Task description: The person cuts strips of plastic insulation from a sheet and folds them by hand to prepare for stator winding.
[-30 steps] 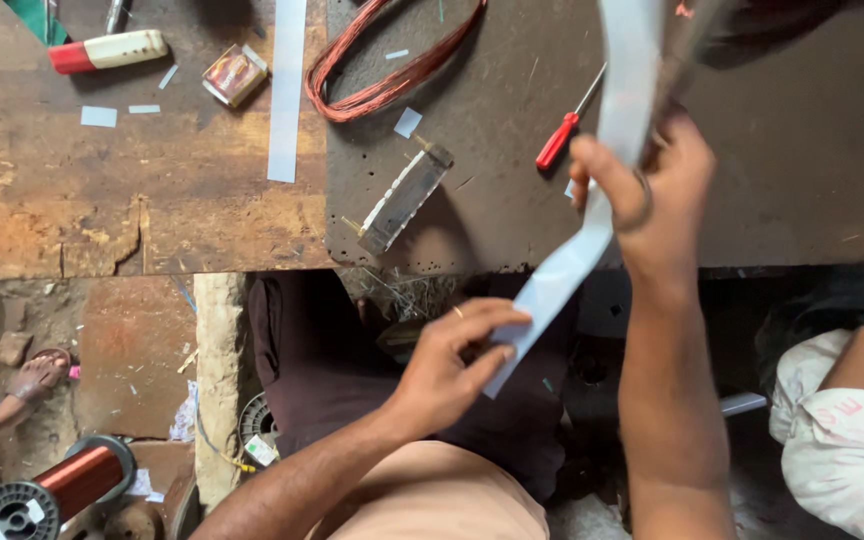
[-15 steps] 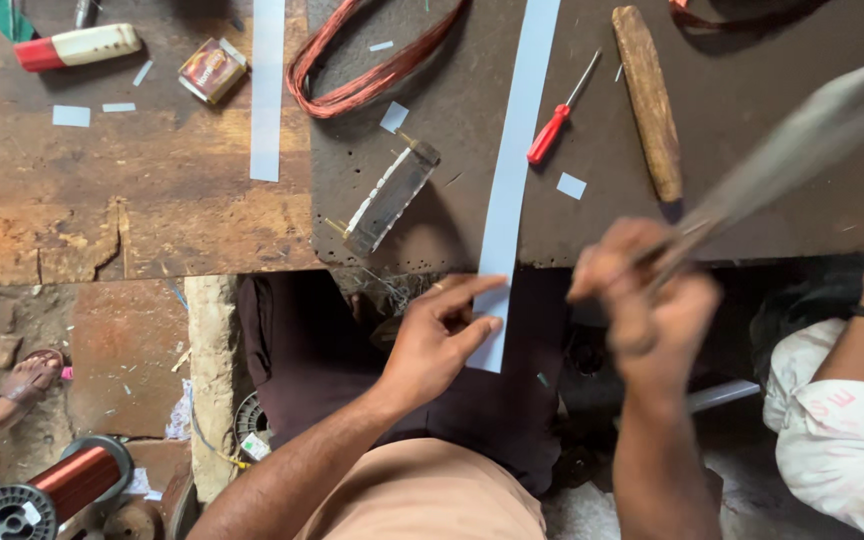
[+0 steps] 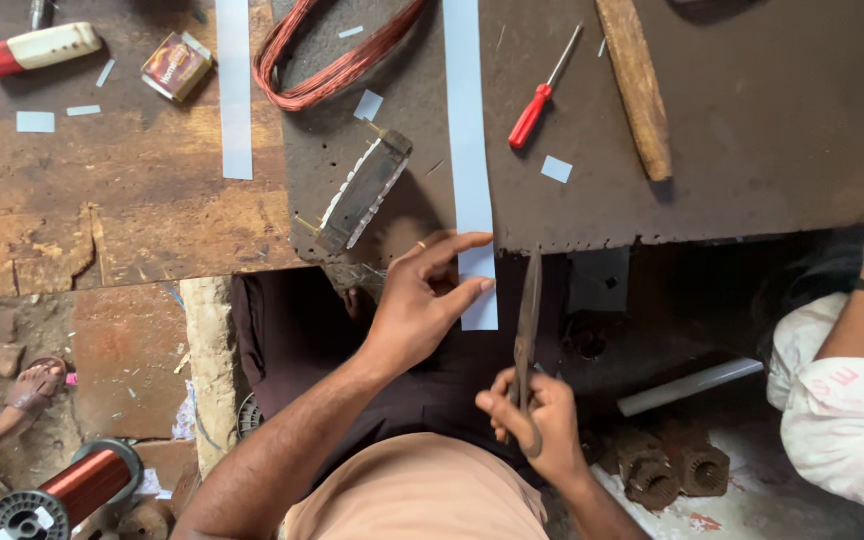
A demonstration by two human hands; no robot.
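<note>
pale blue paper strip [image 3: 470,150] hangs off the dark bench [image 3: 752,120], pinched at its end by my left hand [image 3: 420,300]; my right hand [image 3: 537,425] grips long metal scissors [image 3: 527,330]

A small motor-winding repair workshop, worked at a rough, stained surface.

The surface [image 3: 102,220] is worn wood joined to a dark pitted sheet, littered with trade things: a loop of copper wire [image 3: 337,60], a laminated metal core [image 3: 362,190], a red-handled screwdriver [image 3: 542,95], a wooden stick [image 3: 637,85], long strips of pale insulating paper [image 3: 467,130] and small offcuts. Below, on the dirty floor [image 3: 112,340], stand a spool of copper wire [image 3: 67,490] and rusty wound motor parts [image 3: 677,465]. Another person's sleeve [image 3: 842,410] shows at the right edge, close to the same surface.
</note>
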